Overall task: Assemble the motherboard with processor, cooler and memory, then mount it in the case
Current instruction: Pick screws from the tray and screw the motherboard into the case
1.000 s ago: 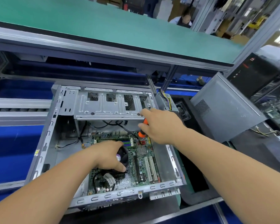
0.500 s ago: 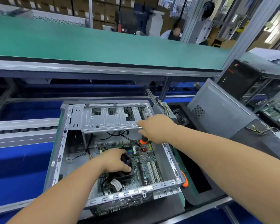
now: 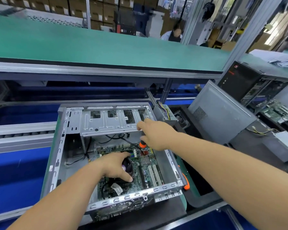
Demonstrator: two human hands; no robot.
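An open grey metal case (image 3: 58, 156) lies on its side on the bench. Inside it sits the green motherboard (image 3: 145, 173) with white slots on its right part. My left hand (image 3: 116, 165) rests on the black round cooler fan (image 3: 127, 165), fingers spread over it and pressing down. My right hand (image 3: 155, 135) grips a screwdriver with an orange and black handle (image 3: 142, 144), held upright over the board's far right corner, next to the drive cage (image 3: 106, 122). The tip is hidden by the handle and the hand.
A second orange-handled tool (image 3: 184, 180) lies on the mat beside the case's right wall. A grey side panel (image 3: 221, 113) leans at the right, with other cases and boards behind it. A green shelf (image 3: 90, 45) runs overhead. A person stands far behind.
The camera has tilted up, so the case sits lower in view. Both hands keep their places on the fan and the screwdriver.
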